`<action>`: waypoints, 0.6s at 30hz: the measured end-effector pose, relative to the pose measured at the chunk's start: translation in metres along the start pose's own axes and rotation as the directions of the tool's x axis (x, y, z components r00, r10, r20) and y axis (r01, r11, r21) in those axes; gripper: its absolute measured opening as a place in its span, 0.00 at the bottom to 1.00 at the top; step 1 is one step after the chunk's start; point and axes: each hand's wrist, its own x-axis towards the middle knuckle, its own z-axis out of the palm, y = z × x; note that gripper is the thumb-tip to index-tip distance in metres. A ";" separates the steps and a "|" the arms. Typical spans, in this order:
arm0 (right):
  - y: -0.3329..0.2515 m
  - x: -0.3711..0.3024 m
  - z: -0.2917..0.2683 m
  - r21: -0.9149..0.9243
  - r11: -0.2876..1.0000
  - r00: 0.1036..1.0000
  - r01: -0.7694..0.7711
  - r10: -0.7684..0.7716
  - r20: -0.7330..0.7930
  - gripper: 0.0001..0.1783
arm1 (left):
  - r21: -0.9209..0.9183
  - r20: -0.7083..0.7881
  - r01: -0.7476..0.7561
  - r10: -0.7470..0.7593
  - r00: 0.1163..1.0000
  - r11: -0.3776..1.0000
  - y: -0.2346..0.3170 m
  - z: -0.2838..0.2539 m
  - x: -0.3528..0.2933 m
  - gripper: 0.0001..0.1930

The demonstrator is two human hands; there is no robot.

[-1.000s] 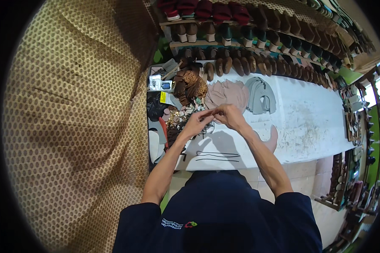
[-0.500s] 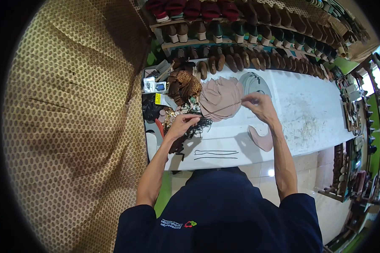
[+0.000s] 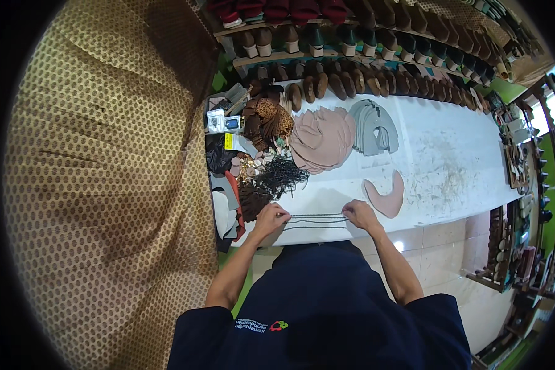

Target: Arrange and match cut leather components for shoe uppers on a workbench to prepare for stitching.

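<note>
Near the front edge of the white table, a thin dark braided cord point(image 3: 314, 215) runs straight between my two hands. My left hand point(image 3: 270, 221) pinches its left end, and my right hand point(image 3: 361, 216) pinches the right end. Just nearer to me, more dark cords point(image 3: 317, 227) lie roughly parallel to it on the table. A tangled heap of dark cords point(image 3: 280, 177) sits beyond my left hand. Beyond my right hand lies a single pink curved cut piece point(image 3: 388, 197). Farther back are a fanned stack of pink pieces point(image 3: 324, 139) and a stack of grey pieces point(image 3: 367, 126).
The table's left end holds brown and leopard-patterned material point(image 3: 268, 117), small packets point(image 3: 223, 121) and a red-edged item point(image 3: 235, 197). Shoes stand along the back and on shelves point(image 3: 302, 57). A patterned curtain point(image 3: 117, 172) hangs at left; another rack point(image 3: 496, 253) stands at right.
Both hands have come down toward the table's front edge, bringing the cord from in front of the pink stack to beside the other cords. The grey stack is now uncovered.
</note>
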 end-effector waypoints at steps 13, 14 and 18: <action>-0.062 0.069 0.015 -0.014 1.000 0.985 -0.012 0.009 -0.173 0.12 | 0.067 -0.117 -0.005 0.013 0.993 0.998 0.018 -0.007 -0.015 0.11; -0.075 0.080 0.019 -0.009 0.999 0.981 0.039 -0.040 -0.192 0.12 | 0.065 -0.183 -0.023 0.035 0.983 0.998 0.019 -0.011 -0.015 0.12; -0.126 0.124 0.035 0.010 0.972 0.941 0.236 -0.226 -0.251 0.10 | 0.056 -0.335 -0.050 0.066 0.940 0.997 0.018 -0.026 -0.013 0.11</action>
